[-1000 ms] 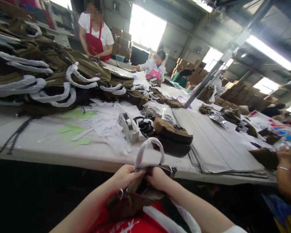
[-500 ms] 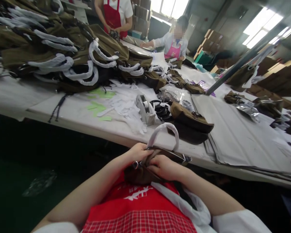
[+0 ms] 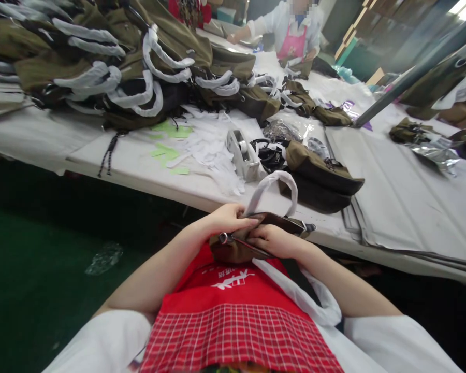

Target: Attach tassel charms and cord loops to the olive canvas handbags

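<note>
An olive-brown handbag (image 3: 233, 249) rests upright against my red apron, at the table's front edge. One of its handles, wrapped in white, arches up on the far side; the other hangs down over the apron. My left hand (image 3: 233, 217) grips the bag's upper edge near the base of the raised handle, thumb lying across the fabric. Beside it, my right hand (image 3: 275, 241) has its fingers bent at the zipped opening and pinches the material there. Those fingertips are partly hidden in the bag.
Just beyond the bag lie a tape dispenser (image 3: 243, 155), a brown pouch (image 3: 320, 178), white paper strips (image 3: 213, 150) and green slips (image 3: 166, 154). Many bags (image 3: 132, 67) are heaped at the left. A metal pole (image 3: 411, 77) slants at the right. A co-worker in a pink apron (image 3: 293, 44) stands across the table.
The view has tipped downward, so everything sits higher in the picture. My left thumb now lies straighter across the bag's top, and more of the zipped edge shows by my right hand.
</note>
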The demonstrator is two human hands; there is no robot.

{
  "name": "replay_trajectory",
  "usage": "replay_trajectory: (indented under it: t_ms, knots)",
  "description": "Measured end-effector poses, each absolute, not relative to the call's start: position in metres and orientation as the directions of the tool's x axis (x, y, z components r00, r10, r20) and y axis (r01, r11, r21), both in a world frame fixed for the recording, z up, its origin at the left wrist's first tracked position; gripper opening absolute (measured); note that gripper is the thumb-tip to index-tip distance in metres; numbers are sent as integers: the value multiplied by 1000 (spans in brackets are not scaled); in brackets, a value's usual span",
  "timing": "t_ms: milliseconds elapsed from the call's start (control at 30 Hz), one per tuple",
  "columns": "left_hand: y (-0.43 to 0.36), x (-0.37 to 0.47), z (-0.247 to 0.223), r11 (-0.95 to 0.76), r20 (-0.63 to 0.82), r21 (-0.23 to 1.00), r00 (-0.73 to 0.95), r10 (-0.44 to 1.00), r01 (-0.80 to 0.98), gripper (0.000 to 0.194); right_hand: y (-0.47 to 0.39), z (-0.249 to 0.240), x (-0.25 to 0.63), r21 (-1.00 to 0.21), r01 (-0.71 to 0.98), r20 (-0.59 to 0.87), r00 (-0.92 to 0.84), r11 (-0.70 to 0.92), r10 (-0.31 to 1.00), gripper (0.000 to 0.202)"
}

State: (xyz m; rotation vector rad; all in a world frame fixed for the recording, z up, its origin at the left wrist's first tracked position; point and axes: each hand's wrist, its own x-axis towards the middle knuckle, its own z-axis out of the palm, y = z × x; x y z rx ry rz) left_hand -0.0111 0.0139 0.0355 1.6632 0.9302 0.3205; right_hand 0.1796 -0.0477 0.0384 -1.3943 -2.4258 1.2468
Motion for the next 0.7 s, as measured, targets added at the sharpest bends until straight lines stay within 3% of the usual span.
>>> replay_trajectory:
  t_ms: [67, 133, 167, 233, 333, 533, 600, 700]
  knots:
    - [7, -19, 65, -252, -70, 865, 601, 796, 434, 51, -46, 46, 177, -638, 727, -292, -534, 254, 793, 26]
    - [-7, -20, 89, -495, 147, 732, 601, 786, 468, 31, -47, 51, 173, -605, 751, -256, -497, 264, 829, 26]
    - [-14, -17, 95, -590, 197, 649, 643, 740, 480, 21, -49, 53, 170, -606, 753, -242, -480, 255, 843, 25]
    - [-27, -9, 95, -689, 194, 512, 712, 675, 513, 19, -52, 55, 167, -630, 746, -216, -435, 215, 874, 23]
    - [-30, 0, 74, -676, 134, 426, 697, 704, 601, 17, -53, 54, 170, -704, 694, -187, -385, 150, 904, 23]
    - [-23, -3, 56, -672, 127, 481, 714, 689, 563, 11, -38, 48, 186, -784, 621, -240, -310, 5, 920, 33]
    - [-24, -2, 53, -665, 148, 483, 696, 703, 569, 11, -38, 53, 185, -768, 640, -241, -335, 32, 911, 32]
    - [-24, 1, 43, -657, 131, 497, 700, 702, 567, 15, -45, 72, 179, -625, 757, -188, -386, 193, 903, 28]
